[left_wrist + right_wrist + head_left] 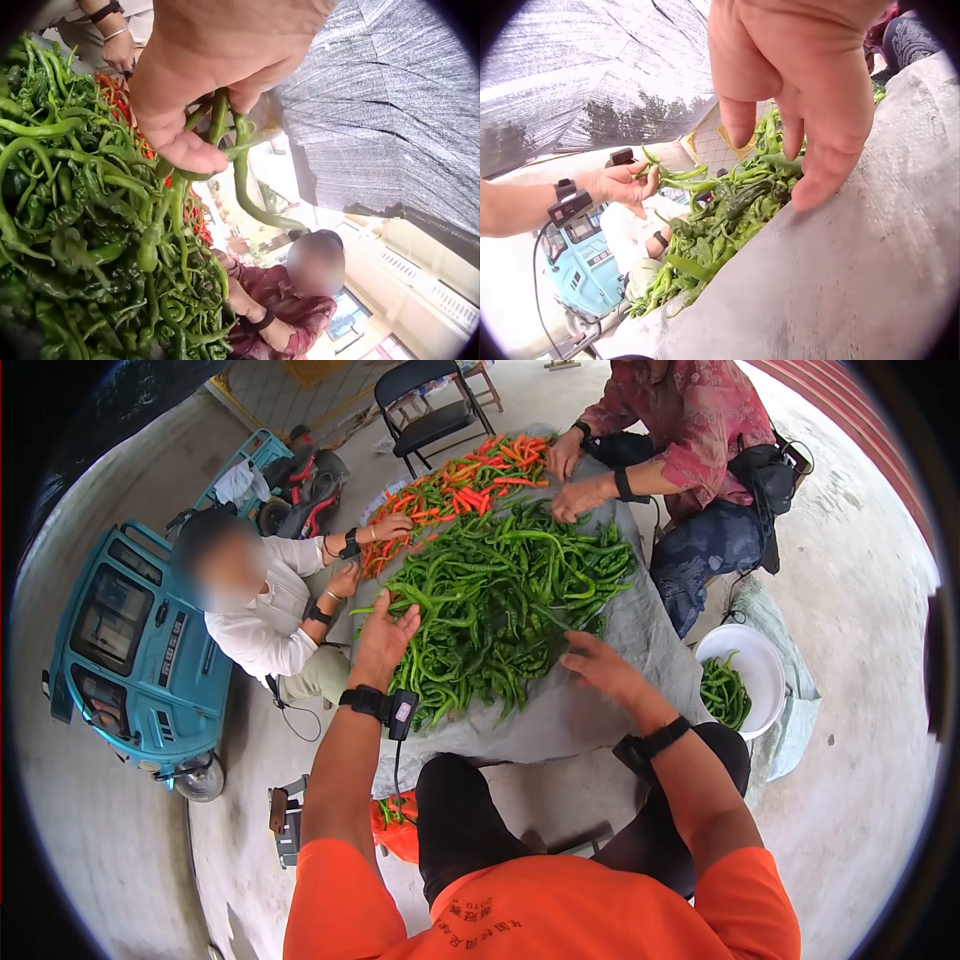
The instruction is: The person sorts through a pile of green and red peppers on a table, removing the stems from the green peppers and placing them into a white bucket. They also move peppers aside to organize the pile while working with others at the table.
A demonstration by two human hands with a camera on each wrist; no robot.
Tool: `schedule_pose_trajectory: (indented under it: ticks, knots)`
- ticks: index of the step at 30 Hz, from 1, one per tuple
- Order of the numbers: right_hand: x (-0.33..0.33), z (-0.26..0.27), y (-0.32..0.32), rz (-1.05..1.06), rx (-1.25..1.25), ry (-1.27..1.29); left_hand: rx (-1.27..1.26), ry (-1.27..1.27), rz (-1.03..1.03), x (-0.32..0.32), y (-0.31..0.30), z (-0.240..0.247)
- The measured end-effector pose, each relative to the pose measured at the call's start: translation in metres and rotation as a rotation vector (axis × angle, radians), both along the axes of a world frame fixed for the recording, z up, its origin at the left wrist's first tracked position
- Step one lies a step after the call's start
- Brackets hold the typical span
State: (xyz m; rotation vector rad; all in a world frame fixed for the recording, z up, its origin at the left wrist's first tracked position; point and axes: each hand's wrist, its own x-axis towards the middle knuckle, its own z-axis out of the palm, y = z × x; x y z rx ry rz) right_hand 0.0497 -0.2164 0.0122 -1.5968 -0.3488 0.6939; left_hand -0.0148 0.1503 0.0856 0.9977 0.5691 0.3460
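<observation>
A large heap of green chili peppers [490, 600] lies on the grey cloth [560, 725]. Over its left side, my left hand [385, 640] pinches several long green peppers [241, 165] between thumb and fingers; one hangs down in a curve in the left wrist view. My right hand [607, 668] is at the heap's near right edge, its fingers loosely spread and pointing down in the right wrist view. A green pepper [782, 163] shows right behind those fingers. Red and orange peppers [480, 485] lie along the far side of the heap.
One person in a white shirt [265, 610] sits at the left, another in a red patterned top [700, 450] at the right; both reach to the peppers. A white bucket [770, 680] with green peppers stands at right. A folding chair [432, 425] and blue vehicle [150, 650] stand beyond.
</observation>
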Motion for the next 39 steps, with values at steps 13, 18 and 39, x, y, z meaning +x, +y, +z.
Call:
schedule_pose_trajectory:
  ticks: [13,18,39]
  knots:
    - [0.021,-0.026,0.008,-0.200,0.073,-0.388,0.107,0.267,0.089,-0.058,0.033,-0.091]
    - [0.015,-0.014,0.002,-0.146,-0.001,-0.312,0.155,0.181,0.156,-0.066,0.026,-0.080]
    - [0.003,-0.005,-0.005,-0.033,-0.028,-0.360,-0.019,0.045,0.079,-0.052,0.011,-0.049]
